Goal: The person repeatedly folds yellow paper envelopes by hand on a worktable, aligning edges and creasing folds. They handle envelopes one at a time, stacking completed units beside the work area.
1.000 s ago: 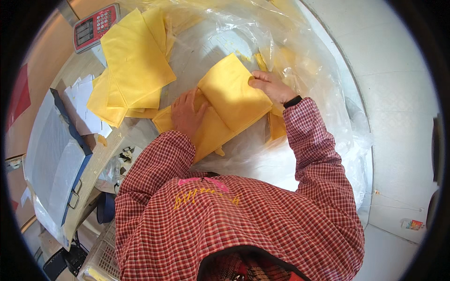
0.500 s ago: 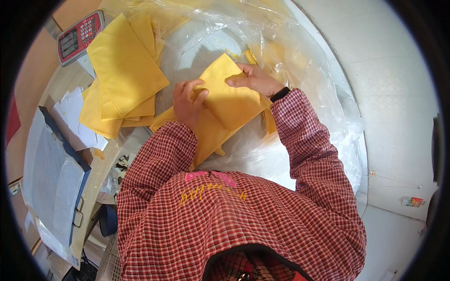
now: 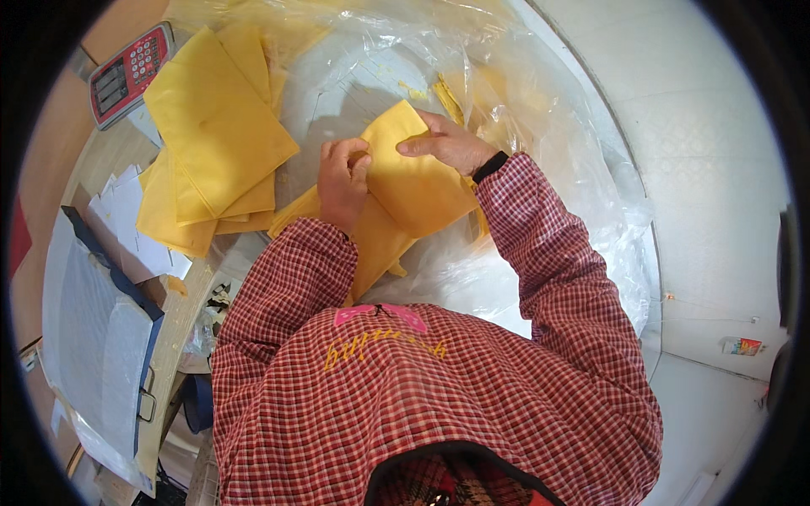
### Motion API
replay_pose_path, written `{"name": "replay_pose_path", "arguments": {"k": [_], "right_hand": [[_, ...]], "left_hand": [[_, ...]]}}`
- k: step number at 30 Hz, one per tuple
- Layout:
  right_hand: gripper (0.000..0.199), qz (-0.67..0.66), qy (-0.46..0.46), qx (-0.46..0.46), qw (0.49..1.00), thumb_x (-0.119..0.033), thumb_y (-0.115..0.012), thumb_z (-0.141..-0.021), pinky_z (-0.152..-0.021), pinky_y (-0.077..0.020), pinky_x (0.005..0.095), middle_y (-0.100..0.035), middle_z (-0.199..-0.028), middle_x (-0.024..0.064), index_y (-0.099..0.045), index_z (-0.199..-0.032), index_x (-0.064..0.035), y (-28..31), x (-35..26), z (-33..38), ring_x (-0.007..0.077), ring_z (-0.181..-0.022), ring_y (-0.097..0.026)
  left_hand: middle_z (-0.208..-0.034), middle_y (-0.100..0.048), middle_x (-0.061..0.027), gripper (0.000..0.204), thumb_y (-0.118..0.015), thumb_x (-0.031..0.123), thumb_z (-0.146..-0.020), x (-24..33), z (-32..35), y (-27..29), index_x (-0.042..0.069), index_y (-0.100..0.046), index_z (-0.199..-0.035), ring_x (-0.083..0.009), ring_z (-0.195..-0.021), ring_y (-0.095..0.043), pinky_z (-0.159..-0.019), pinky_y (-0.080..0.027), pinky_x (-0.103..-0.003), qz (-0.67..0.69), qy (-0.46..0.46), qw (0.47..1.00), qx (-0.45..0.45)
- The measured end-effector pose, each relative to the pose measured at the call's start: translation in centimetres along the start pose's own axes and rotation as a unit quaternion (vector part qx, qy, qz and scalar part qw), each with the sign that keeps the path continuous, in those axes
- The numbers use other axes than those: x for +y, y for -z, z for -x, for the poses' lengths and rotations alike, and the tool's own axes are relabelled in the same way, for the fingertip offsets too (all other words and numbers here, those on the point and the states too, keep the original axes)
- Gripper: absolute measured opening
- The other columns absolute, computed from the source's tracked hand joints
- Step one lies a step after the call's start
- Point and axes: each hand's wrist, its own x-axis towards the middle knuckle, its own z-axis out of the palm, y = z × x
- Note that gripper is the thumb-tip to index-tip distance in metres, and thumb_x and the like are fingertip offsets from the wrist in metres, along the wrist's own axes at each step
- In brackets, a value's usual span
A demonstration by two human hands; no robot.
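Observation:
Between my hands is a folded soft yellow sheet, smooth and squarish. My left hand is closed at its left edge, with thumb and fingertips bent together against it. The right hand grips the upper right edge, thumb on top and fingers behind. Under the held sheet, more yellow layers spread down toward my chest, partly covered by my left forearm. To the left lies an overlapping pile of flat yellow sheets.
Crumpled clear plastic film covers the far and right side of the work surface, with yellow material under it. At far left stands a red and grey keypad device. White papers and a blue-edged case sit on the wooden table.
My left fingers have closed in on the sheet's left edge. The right hand has shifted slightly left, and the held sheet lies flatter. The whole view has moved a little.

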Motion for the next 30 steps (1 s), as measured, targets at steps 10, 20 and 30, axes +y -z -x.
{"name": "replay_pose_path", "arguments": {"k": [10, 20, 30], "right_hand": [[0.049, -0.126, -0.02, -0.044, 0.991, -0.016, -0.074, -0.087, -0.099, -0.0454, 0.0316, -0.066, -0.119, 0.0056, -0.057, -0.132, -0.0048, 1.1, 3.6, -1.1, 0.0163, -0.112, -0.061], [0.045, -0.09, -0.036, -0.064, 0.993, -0.009, -0.073, -0.088, -0.096, -0.0496, 0.0306, -0.067, -0.118, 0.0043, -0.057, -0.13, -0.0047, 0.6, 2.0, -1.1, 0.0146, -0.107, -0.064], [0.048, -0.033, -0.05, -0.012, 0.998, -0.013, -0.075, -0.088, -0.098, -0.0467, 0.0297, -0.067, -0.118, 0.0047, -0.057, -0.131, -0.0054, 1.5, 1.2, -0.6, 0.0135, -0.109, -0.063]], "left_hand": [[-0.104, -0.057, -0.0107, 0.024, -0.064, 0.005, -0.085, -2.0, -1.8, 2.0, 0.003, -0.062, -0.11, -0.0237, -0.095, -0.061, -0.087, -0.052, -0.034, 0.104, -0.021, 0.984, -0.14], [-0.093, -0.056, -0.0065, 0.012, -0.06, 0.013, -0.085, -1.2, -5.1, 4.5, 0.004, -0.059, -0.093, -0.019, -0.086, -0.056, -0.076, -0.046, -0.031, 0.014, -0.087, 0.96, -0.266], [-0.102, -0.059, -0.005, 0.012, -0.062, 0.006, -0.091, -3.3, 0.7, 3.0, 0.005, -0.058, -0.102, -0.0161, -0.093, -0.058, -0.077, -0.052, -0.028, 0.171, 0.021, 0.973, -0.154]]}}
